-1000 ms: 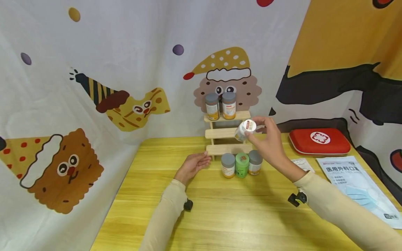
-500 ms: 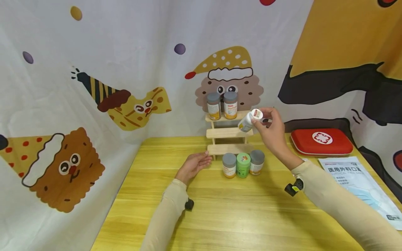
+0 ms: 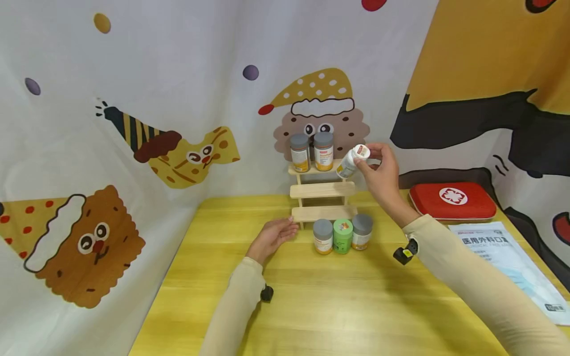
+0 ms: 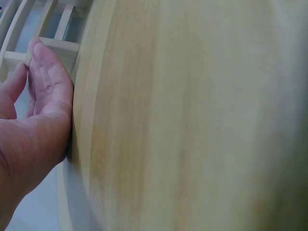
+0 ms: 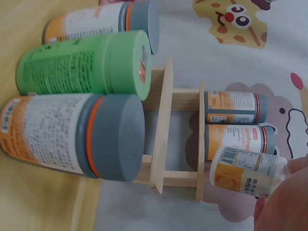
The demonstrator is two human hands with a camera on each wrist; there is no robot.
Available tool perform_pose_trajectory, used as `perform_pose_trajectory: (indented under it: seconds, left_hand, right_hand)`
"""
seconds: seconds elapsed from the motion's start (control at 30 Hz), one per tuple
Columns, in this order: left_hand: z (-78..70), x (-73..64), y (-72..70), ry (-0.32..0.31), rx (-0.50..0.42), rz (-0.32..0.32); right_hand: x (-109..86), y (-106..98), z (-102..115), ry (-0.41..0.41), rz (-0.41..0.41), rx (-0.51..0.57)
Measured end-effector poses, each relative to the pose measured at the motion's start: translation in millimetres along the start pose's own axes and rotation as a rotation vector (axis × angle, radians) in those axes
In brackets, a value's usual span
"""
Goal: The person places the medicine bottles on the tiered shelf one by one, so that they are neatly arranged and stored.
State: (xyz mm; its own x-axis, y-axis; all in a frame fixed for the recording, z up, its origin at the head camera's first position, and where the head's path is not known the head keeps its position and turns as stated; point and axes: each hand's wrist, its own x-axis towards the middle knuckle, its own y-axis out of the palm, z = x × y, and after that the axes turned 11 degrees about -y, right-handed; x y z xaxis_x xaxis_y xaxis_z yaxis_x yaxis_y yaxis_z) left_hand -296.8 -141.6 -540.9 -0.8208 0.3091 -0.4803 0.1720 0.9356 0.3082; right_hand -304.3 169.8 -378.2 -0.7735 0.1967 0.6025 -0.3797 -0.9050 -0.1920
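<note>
My right hand (image 3: 384, 170) pinches a small white pill bottle (image 3: 352, 162) near its cap, thumb in front and fingers behind. The bottle leans, cap up to the right, at the right end of the top step of a three-step wooden rack (image 3: 322, 189). Two grey-lidded bottles (image 3: 323, 152) stand on that step to its left; in the right wrist view the white bottle (image 5: 243, 171) appears close beside the nearer one. My left hand (image 3: 272, 238) lies on its side on the table, fingers extended, fingertips right at the left end of the rack's lowest step.
Before the rack stand two grey-lidded jars (image 3: 323, 237) with a green jar (image 3: 342, 236) between them. To the right lie a red first-aid case (image 3: 453, 200) and a surgical mask packet (image 3: 507, 262). A printed curtain (image 3: 222, 64) hangs behind the wooden table (image 3: 320, 306).
My right hand has lifted the white bottle from around the middle step up to the top step's right end, by way of the right. The left hand stays in place.
</note>
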Motion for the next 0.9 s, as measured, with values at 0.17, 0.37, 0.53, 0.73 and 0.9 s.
perform_pose_trajectory:
  seconds: [0.17, 0.37, 0.53, 0.73, 0.9]
  left_hand:
    - [3.3, -5.5, -2.3, -0.013, 0.016, -0.017]
    - [0.6, -4.1, 0.3, 0.002, 0.026, -0.01]
    - [0.4, -3.9, -0.6, 0.007, 0.029, -0.012]
    - [0.8, -2.4, -1.9, -0.003, 0.027, -0.009]
    - [0.9, -1.2, -1.5, -0.003, 0.01, -0.001]
  right_hand:
    - [5.9, 7.0, -1.3, -0.01, 0.015, -0.028]
    - [17.3, 9.2, -3.0, -0.025, 0.008, -0.054]
    - [26.5, 15.4, -3.0, -0.019, 0.002, -0.054]
    - [30.9, 21.3, -6.2, 0.016, -0.004, -0.065]
    - [35.6, 23.1, -11.8, -0.016, 0.021, -0.095]
